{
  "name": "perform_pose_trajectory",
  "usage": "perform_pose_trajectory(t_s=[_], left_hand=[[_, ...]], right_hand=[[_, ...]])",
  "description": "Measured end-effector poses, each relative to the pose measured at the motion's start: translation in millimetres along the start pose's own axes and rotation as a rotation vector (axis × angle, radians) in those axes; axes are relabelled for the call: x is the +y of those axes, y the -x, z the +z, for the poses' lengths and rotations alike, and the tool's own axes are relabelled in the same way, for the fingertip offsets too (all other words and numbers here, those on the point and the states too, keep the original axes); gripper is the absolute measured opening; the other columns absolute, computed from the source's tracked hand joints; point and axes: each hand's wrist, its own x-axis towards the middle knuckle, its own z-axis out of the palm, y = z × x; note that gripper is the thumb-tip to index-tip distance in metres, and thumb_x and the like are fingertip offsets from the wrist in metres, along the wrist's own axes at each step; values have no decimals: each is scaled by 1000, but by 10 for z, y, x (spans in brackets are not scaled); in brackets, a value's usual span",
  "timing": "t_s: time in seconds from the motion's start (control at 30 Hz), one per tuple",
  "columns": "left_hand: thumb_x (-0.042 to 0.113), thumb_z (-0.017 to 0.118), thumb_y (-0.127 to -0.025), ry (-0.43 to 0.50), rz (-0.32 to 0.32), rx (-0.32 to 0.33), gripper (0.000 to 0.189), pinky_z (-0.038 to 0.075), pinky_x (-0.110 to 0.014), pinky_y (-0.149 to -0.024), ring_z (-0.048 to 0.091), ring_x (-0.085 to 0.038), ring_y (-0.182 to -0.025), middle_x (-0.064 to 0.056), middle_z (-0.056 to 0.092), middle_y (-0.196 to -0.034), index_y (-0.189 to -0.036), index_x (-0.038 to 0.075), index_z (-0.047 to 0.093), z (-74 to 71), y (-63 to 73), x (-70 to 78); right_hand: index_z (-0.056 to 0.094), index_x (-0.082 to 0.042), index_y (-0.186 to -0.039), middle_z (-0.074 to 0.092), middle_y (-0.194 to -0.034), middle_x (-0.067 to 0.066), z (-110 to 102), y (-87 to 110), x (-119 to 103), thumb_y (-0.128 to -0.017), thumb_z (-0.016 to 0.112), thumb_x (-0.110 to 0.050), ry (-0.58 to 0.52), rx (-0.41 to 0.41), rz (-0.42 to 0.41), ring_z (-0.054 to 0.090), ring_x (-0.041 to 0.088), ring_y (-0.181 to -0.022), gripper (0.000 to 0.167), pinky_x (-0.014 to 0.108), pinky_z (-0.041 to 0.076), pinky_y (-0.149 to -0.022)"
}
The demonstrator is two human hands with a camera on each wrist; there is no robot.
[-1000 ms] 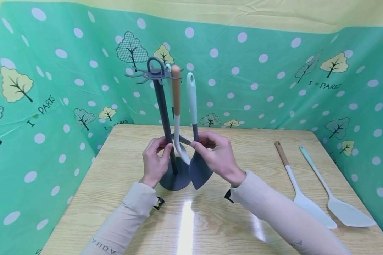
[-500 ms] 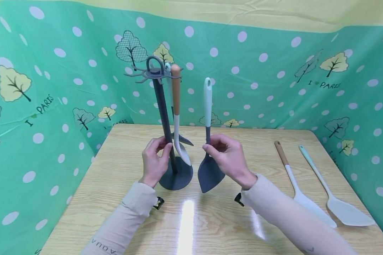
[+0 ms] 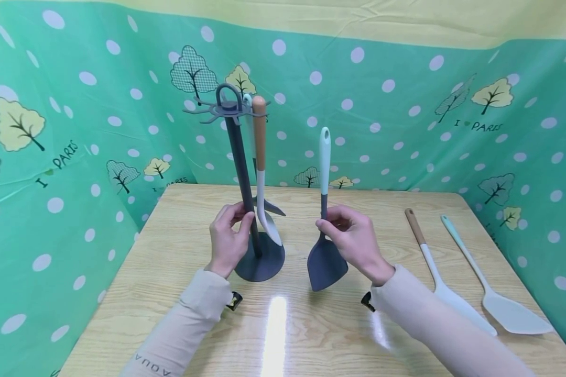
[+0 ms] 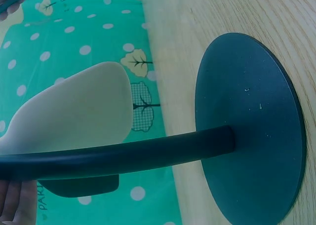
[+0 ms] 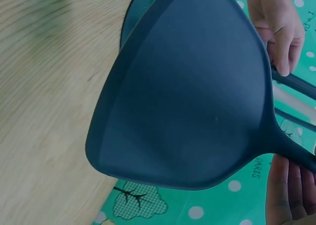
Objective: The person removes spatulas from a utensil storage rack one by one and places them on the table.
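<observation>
My left hand (image 3: 229,238) grips the dark post of a utensil stand (image 3: 240,152), whose round base (image 4: 256,106) rests on the table. On the stand's hooks hang a white utensil with a brown handle (image 3: 261,141) and, partly hidden behind it, a dark one with a mint handle. To the right of the stand, my right hand (image 3: 354,235) pinches the neck of a dark turner with a mint handle (image 3: 327,264). The turner is upright, blade down, apart from the stand. Its broad blade fills much of the right wrist view.
Two white turners lie on the table (image 3: 184,309) at the right: one with a brown handle (image 3: 457,303), one with a mint handle (image 3: 509,311). A green dotted cloth (image 3: 387,136) hangs around the table's back and sides.
My right hand has moved right and slightly down with the dark turner, away from the stand. My left hand has stayed on the post.
</observation>
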Motion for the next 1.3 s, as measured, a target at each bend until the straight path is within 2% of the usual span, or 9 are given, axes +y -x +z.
perform_pose_trajectory(t_s=[0.13, 0.23, 0.47, 0.67, 0.77, 0.87, 0.97, 1.13, 1.3], left_hand=[[-1, 70, -84, 6, 9, 4, 19, 57, -30, -74, 65, -24, -79, -14, 65, -90, -102, -4, 67, -8, 1, 7], [-1, 70, -84, 8, 6, 0, 19, 57, -28, -74, 65, -23, -79, -13, 64, -90, -102, -4, 67, -10, 0, 14], [-2, 68, -86, 18, 11, -6, 17, 56, -24, -76, 64, -22, -79, -13, 64, -90, -102, -4, 67, -7, -2, 10], [-4, 69, -84, 4, 11, 4, 17, 57, -26, -74, 64, -23, -78, -14, 64, -88, -101, -5, 67, 2, -3, 28], [-9, 69, -82, -8, 16, 10, 18, 57, -29, -72, 65, -28, -76, -19, 63, -86, -99, -9, 66, 5, -21, 89], [-13, 68, -80, -11, 25, 14, 17, 58, -33, -71, 64, -31, -74, -23, 62, -85, -97, -13, 64, -8, -50, 214], [-14, 68, -80, -14, 26, 16, 17, 58, -33, -71, 64, -33, -74, -23, 62, -85, -97, -13, 64, -21, -66, 301], [-13, 68, -81, -23, 14, 15, 18, 58, -32, -72, 64, -32, -75, -20, 62, -86, -98, -12, 64, -12, -50, 240], [-12, 69, -81, -17, 13, 13, 18, 58, -35, -71, 64, -30, -75, -20, 62, -86, -98, -11, 65, 2, -31, 152]], right_hand=[[70, 1, -95, 67, -85, 13, -61, 26, 49, -84, 70, -1, 6, -4, 36, 63, 26, -73, 10, 24, 55, -65], [69, 1, -95, 67, -85, 14, -111, 46, 110, -85, 69, -2, 29, -6, 46, 63, 24, -73, 10, 23, 54, -65], [71, -6, -97, 68, -85, 6, -207, 76, 522, -87, 72, -15, 68, 1, 75, 63, 18, -73, 14, 22, 53, -65], [71, -10, -96, 68, -84, 3, -299, 131, 654, -87, 73, -21, 92, 8, 80, 64, 16, -72, 15, 23, 54, -64], [71, -11, -96, 68, -84, 0, -347, 156, 677, -87, 72, -22, 120, 3, 100, 64, 15, -73, 15, 23, 54, -64], [70, -12, -97, 68, -84, -1, -392, 177, 694, -87, 72, -23, 142, -2, 113, 64, 14, -74, 14, 24, 54, -63], [70, -13, -97, 68, -85, -1, -438, 197, 719, -88, 71, -23, 174, -9, 120, 64, 14, -75, 14, 24, 54, -64], [69, -11, -98, 67, -86, 1, -517, 232, 779, -88, 70, -24, 214, -28, 149, 65, 15, -75, 16, 26, 56, -62], [68, -7, -98, 65, -85, 7, -605, 269, 833, -89, 69, -22, 216, -49, 220, 66, 19, -72, 17, 31, 58, -62]])
